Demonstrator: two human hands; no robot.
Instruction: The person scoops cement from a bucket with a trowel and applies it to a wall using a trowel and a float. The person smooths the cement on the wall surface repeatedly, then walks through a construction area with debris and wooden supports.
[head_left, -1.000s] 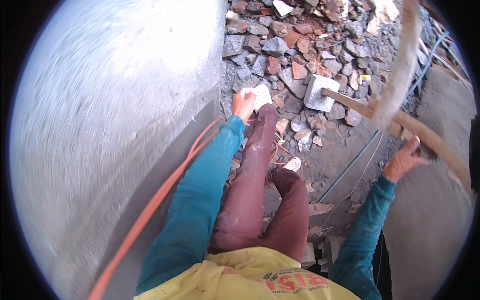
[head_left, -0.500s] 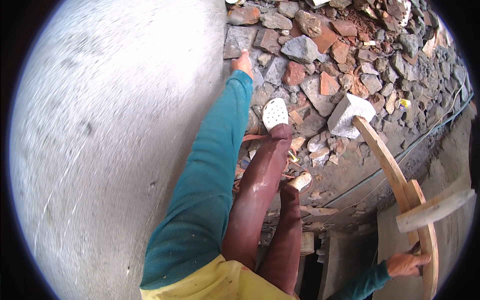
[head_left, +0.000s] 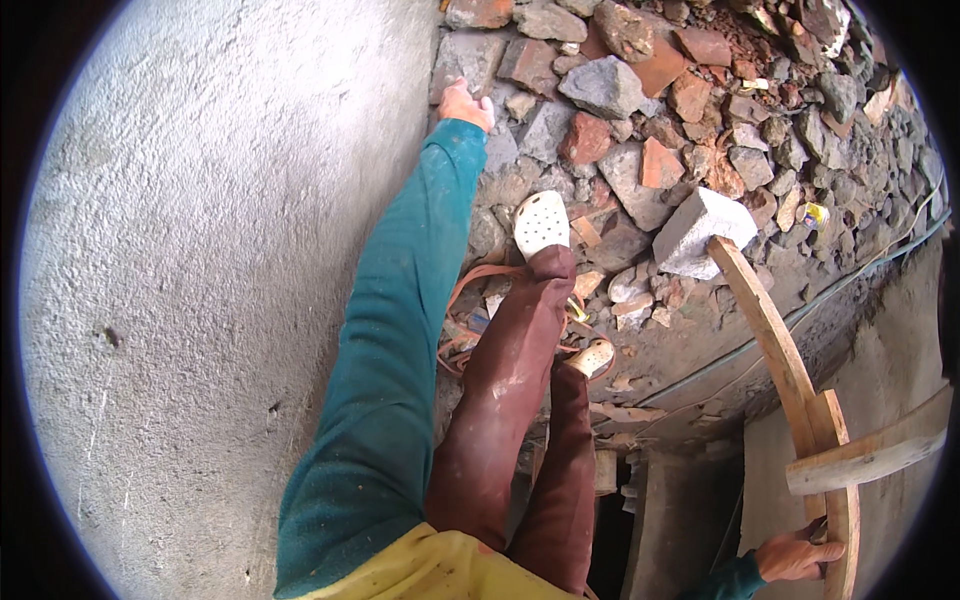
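Observation:
Over a flat grey stone (head_left: 470, 58) beside the wall, my left hand (head_left: 465, 105) is closed, its fingers curled in and nothing showing in them. Its teal-sleeved arm stretches forward along the wall. At the lower right, my right hand (head_left: 798, 555) grips a wooden post (head_left: 843, 535) made of joined lengths of timber. A short wooden crosspiece (head_left: 865, 455) sits across it just above the hand. The far part of the timber (head_left: 765, 310) runs up to a whitish block (head_left: 703, 235) on the rubble.
A rough grey wall (head_left: 220, 250) fills the left side. Broken stones and brick pieces (head_left: 640, 170) cover the ground ahead. My pale clog (head_left: 542, 222) stands among them, with an orange strap (head_left: 462, 290) beside it. A bluish pipe (head_left: 710, 370) crosses at the right, before dark gaps lower down.
My left hand has shifted slightly left and forward, its fingers now more curled. The view has turned a little; my right hand keeps its grip on the post.

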